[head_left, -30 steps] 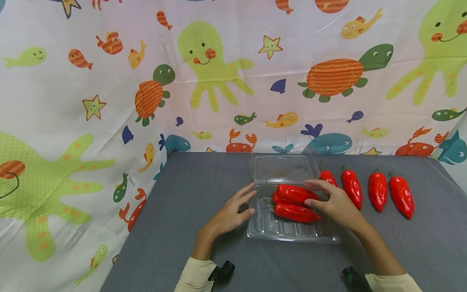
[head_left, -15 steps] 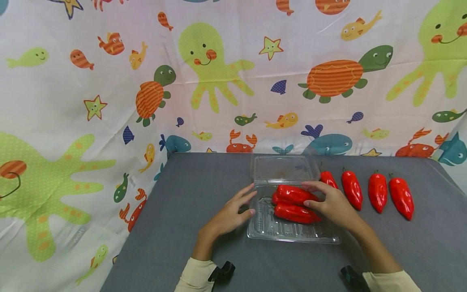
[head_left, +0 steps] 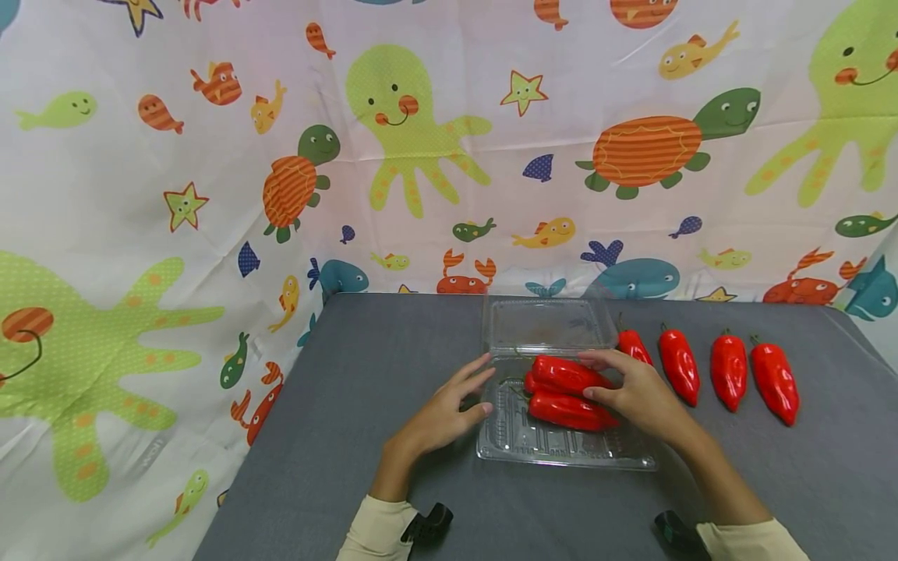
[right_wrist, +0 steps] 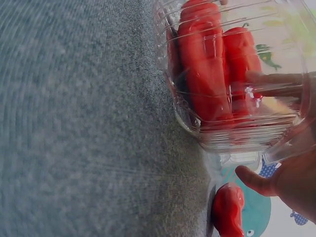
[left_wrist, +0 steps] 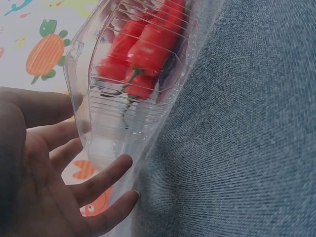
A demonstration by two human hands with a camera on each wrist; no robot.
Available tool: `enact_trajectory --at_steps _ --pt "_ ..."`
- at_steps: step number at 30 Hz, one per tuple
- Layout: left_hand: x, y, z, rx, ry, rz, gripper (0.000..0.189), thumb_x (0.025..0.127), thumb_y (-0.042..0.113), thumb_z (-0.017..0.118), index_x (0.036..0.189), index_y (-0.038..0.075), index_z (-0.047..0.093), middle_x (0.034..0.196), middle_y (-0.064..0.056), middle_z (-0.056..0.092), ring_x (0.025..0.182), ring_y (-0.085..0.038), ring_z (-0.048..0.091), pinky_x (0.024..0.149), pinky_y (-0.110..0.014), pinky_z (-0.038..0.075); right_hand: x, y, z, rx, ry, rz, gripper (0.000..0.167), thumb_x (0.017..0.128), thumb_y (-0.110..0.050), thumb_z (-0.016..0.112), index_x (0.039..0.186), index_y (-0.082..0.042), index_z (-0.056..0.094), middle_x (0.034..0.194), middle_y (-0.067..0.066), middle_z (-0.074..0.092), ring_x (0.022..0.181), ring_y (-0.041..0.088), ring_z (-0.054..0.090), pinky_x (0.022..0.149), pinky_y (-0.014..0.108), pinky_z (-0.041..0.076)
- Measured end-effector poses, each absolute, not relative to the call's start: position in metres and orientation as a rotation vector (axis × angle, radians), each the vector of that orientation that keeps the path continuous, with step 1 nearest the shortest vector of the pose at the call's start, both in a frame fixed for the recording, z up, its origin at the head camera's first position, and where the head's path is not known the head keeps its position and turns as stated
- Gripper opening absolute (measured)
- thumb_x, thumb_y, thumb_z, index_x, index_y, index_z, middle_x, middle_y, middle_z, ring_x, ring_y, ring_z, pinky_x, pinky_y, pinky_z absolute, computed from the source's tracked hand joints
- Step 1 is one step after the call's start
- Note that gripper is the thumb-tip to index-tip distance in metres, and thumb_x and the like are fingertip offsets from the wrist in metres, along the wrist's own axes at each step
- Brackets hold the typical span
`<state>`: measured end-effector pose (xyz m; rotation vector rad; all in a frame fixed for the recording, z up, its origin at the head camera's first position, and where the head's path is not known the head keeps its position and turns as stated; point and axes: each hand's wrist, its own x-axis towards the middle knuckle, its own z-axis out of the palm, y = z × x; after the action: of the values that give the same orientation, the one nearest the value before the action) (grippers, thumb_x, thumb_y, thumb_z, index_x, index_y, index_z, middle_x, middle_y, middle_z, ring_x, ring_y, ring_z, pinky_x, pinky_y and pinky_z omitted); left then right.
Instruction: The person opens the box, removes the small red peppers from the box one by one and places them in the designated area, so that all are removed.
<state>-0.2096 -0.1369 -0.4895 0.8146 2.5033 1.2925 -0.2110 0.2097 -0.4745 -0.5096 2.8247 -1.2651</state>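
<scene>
A clear plastic clamshell box (head_left: 533, 449) lies unfolded on the table, its lid (head_left: 543, 323) spread toward the back. Three glossy red peppers are in the base: an upper pepper (head_left: 564, 374), a front pepper (head_left: 571, 411), and one mostly hidden between them. My right hand (head_left: 641, 397) holds the upper pepper near its tip, thumb on the near side and fingers on the far side. My left hand (head_left: 442, 413) is at the box's left edge with fingers spread and loosely bent. In the left wrist view, its fingertips are right at the clear wall (left_wrist: 81, 98).
Several more red peppers (head_left: 728, 370) stand in a row on the grey tabletop (head_left: 393, 351) to the right of the box. The nearest pepper (head_left: 634, 343) is just behind my right hand. A sea-animal printed curtain (head_left: 435, 234) hangs along the back and left.
My right hand has shifted very slightly left along the upper pepper. The left hand, the box and the peppers stay where they were.
</scene>
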Motion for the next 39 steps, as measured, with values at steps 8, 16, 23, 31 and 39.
enact_trajectory --at_steps 8,16,23,31,39 --pt "-0.21 -0.136 -0.49 0.809 2.5 1.302 0.063 0.107 0.023 0.061 0.164 0.008 0.039 0.177 0.006 0.021 0.139 -0.031 0.057 0.117 -0.057 0.044 -0.213 0.209 -0.475 -0.458 2.765 -1.251 0.064 0.09 -0.018 0.085 0.149 -0.011 0.061 0.141 0.02 0.065 0.12 0.041 0.065 0.085 0.044 0.064" --pt "-0.21 -0.136 -0.489 0.806 2.497 1.299 0.063 0.107 0.023 0.061 0.164 0.01 0.04 0.177 0.005 0.021 0.14 -0.033 0.057 0.117 -0.057 0.044 -0.212 0.208 -0.475 -0.429 2.759 -1.236 0.066 0.086 -0.021 0.089 0.146 -0.01 0.063 0.124 0.014 0.073 0.108 0.03 0.068 0.074 0.027 0.06" --pt "-0.209 -0.136 -0.488 0.797 2.494 1.306 0.063 0.106 0.021 0.061 0.164 0.008 0.04 0.177 0.005 0.022 0.14 -0.033 0.057 0.117 -0.058 0.043 -0.21 0.207 -0.473 -0.462 2.798 -1.233 0.065 0.085 -0.025 0.091 0.143 -0.01 0.066 0.117 0.009 0.075 0.104 0.026 0.068 0.077 0.031 0.058" --pt "-0.209 -0.138 -0.489 0.811 2.489 1.308 0.063 0.107 0.022 0.061 0.164 0.006 0.039 0.177 0.002 0.022 0.139 -0.033 0.057 0.115 -0.059 0.045 -0.205 0.208 -0.469 -0.41 2.763 -1.314 0.065 0.086 -0.029 0.089 0.144 -0.011 0.065 0.122 0.014 0.075 0.107 0.031 0.068 0.073 0.027 0.061" --pt "-0.209 -0.138 -0.489 0.783 2.489 1.306 0.063 0.106 0.021 0.061 0.164 0.009 0.039 0.177 0.007 0.021 0.139 -0.029 0.056 0.116 -0.057 0.044 -0.195 0.213 -0.46 -0.353 2.723 -1.435 0.066 0.09 -0.032 0.086 0.148 -0.014 0.061 0.133 0.019 0.071 0.112 0.035 0.066 0.071 0.029 0.063"
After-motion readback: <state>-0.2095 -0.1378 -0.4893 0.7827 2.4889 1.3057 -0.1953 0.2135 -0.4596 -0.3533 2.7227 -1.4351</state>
